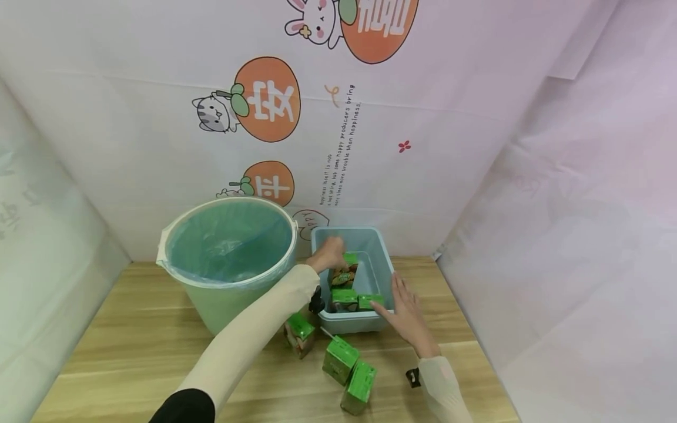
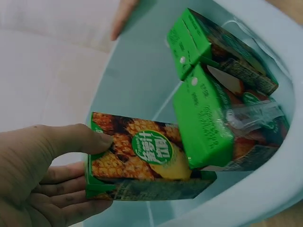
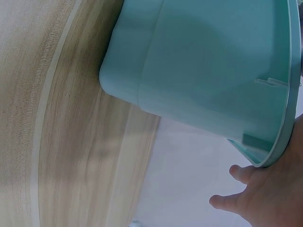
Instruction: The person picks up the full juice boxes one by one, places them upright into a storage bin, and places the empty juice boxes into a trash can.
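Near the centre of the head frame, we see the left hand (image 1: 329,254) inside the pale blue bin (image 1: 355,324), its thumb and fingers closed about the end of 1 pineapple juice carton (image 2: 142,151). In the left-wrist frame the thumb lies across the printed face while the fingers support the opposite side; we judge that this keeps the box from twisting. It lies lengthwise, just beside 2 upright-looking cartons (image 2: 208,127) packed at the bin's near end, perhaps to use the floor evenly. We cannot tell whether it bears on the floor.

The right hand (image 1: 406,308), right of centre, rests at the bin's rim with fingers extended and spread, gripping nothing that we can see; we think it steadies the wall. The left forearm reaches in diagonally from the lower left, past the green bucket (image 1: 214,311); the right rises from the lower right. 3 more cartons (image 1: 339,359) stand at lower centre, within easy reach.
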Available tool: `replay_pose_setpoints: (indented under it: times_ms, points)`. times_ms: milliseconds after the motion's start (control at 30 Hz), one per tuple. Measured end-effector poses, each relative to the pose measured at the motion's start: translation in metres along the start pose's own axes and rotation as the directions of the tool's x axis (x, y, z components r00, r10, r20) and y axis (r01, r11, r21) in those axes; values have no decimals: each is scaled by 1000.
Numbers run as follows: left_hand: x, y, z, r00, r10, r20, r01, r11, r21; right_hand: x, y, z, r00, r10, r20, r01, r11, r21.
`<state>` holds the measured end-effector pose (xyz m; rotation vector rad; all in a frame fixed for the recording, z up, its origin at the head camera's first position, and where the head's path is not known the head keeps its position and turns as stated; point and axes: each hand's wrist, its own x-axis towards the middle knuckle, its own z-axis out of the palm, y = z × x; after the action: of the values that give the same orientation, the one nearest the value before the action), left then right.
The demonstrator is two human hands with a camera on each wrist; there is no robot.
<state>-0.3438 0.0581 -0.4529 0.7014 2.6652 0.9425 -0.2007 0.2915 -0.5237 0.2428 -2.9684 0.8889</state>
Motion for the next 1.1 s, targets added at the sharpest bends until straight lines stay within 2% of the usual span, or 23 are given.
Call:
replay_pose_setpoints:
  times_ms: [233, 267, 367, 467, 500, 600, 733, 767, 867, 1100]
  points:
    - [-3, -13, 10, 999, -49, -2, 49, 999, -20, -1, -3, 5, 1000, -1, -1, 1, 1000, -6]
    - [5, -25, 16, 999, -33, -16, 33, 999, -21, -1, -3, 5, 1000, -2, -4, 2, 1000, -5]
    - [9, -30, 19, 998, -58, -6, 58, 998, -26, 1, -3, 5, 1000, -4, -7, 4, 1000, -3]
    - [9, -35, 22, 999, -37, -17, 37, 999, -29, 2, -4, 5, 1000, -1, -3, 1, 1000, -6]
    - [0, -26, 18, 999, -46, -7, 46, 998, -32, 2, -4, 6, 1000, -1, -2, 1, 1000, -8]
    - [-3, -31, 21, 1000, -12, -9, 12, 999, -44, 2, -4, 7, 1000, -4, -6, 4, 1000, -3]
    - [-1, -34, 23, 999, -14, 34, 15, 999, -41, 2, -3, 7, 1000, -10, -15, 10, 1000, 1]
    - [2, -38, 25, 999, 8, 36, -6, 999, -34, 2, -3, 6, 1000, -11, -19, 11, 1000, -1]
    - [4, -37, 26, 998, 12, 68, -12, 1000, 6, 2, -1, 5, 1000, -12, -26, 12, 1000, -3]
    - [-3, -25, 22, 995, -44, 88, 37, 996, 79, 3, 1, 4, 999, -8, -31, 8, 1000, -5]
